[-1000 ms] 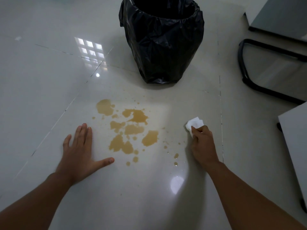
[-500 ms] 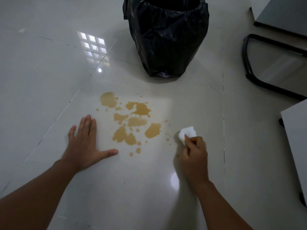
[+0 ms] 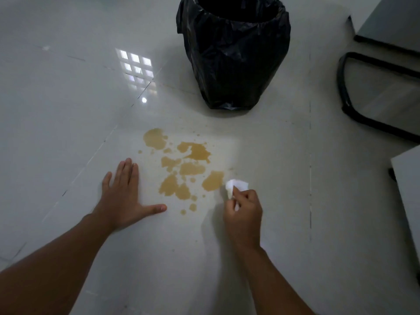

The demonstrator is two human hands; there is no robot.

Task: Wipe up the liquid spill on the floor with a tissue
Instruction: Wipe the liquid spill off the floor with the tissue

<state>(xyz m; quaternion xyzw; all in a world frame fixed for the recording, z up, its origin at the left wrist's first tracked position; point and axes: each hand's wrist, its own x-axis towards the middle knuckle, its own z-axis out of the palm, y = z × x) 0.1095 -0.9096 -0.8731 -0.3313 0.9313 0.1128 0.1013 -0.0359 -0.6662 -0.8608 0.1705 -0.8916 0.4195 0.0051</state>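
Observation:
A brown liquid spill [image 3: 181, 167] lies in several patches and droplets on the glossy white tile floor [image 3: 68, 133]. My right hand [image 3: 243, 212] is shut on a crumpled white tissue [image 3: 236, 186], which touches the floor at the right edge of the rightmost patch [image 3: 212, 180]. My left hand [image 3: 122, 196] lies flat on the floor just left of the spill, fingers spread, holding nothing.
A bin lined with a black bag [image 3: 231, 53] stands on the floor behind the spill. To the right are a black tubular chair base [image 3: 347, 105] and the corner of a grey panel [image 3: 406, 189].
My right hand has slid the tissue leftward along the floor, from well right of the spill to its right edge. The small drops on the right are gone. My left hand stays planted.

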